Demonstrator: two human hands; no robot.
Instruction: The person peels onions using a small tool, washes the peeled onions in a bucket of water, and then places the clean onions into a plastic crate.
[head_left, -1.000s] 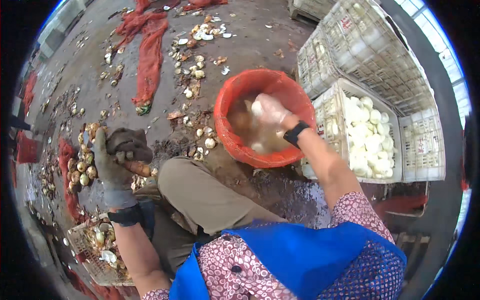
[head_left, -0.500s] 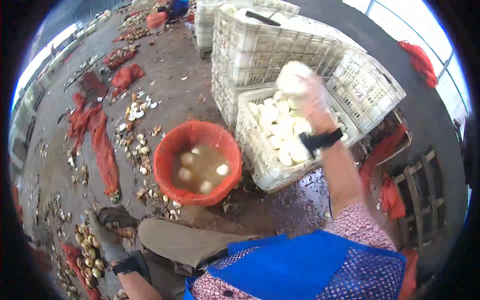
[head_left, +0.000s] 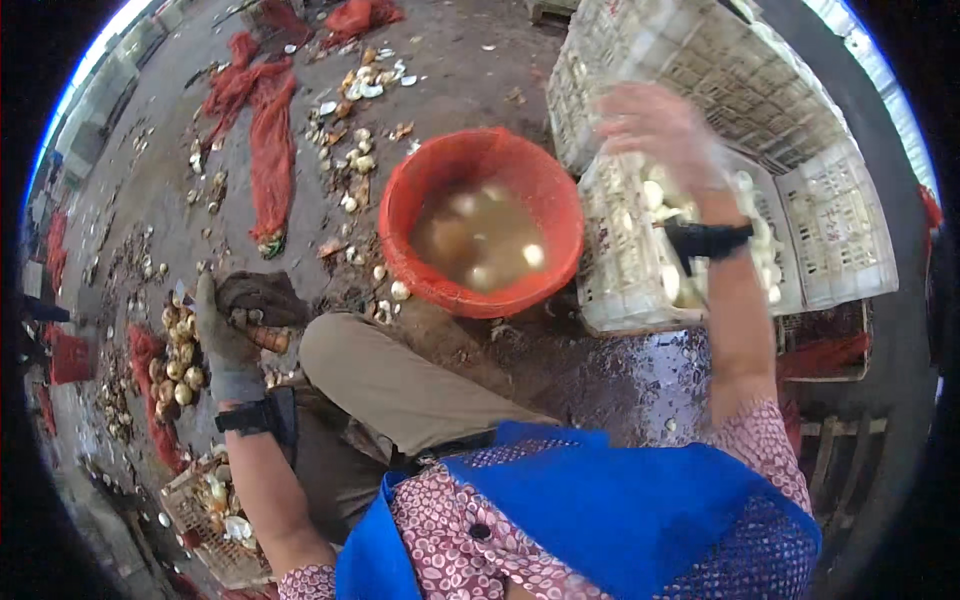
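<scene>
My right hand (head_left: 660, 125), bare and blurred by motion, is raised over a pale plastic crate (head_left: 625, 310) of peeled white onions (head_left: 670, 280). Its fingers are stretched out, and no onion shows in them. My left hand (head_left: 230, 355) wears a grey glove and is low on the left, beside my dark shoe (head_left: 262, 295). One gloved finger points up, while the others are hidden. A small pale sliver (head_left: 183, 296) shows near its tip; whether the hand holds it is unclear. Unpeeled onions (head_left: 180, 365) lie in a pile just left of that glove.
A red tub (head_left: 400, 225) of murky water with several onions floating stands left of the crate. More pale crates (head_left: 720, 70) are stacked behind. Red mesh sacks (head_left: 270, 150) and onion skins litter the wet floor. At lower left sits a scrap-filled basket (head_left: 245, 565).
The peeled onion that was in my right hand has left it, and the fingers have spread. My view has swung down and to the right. My left hand stays by the shoe.
</scene>
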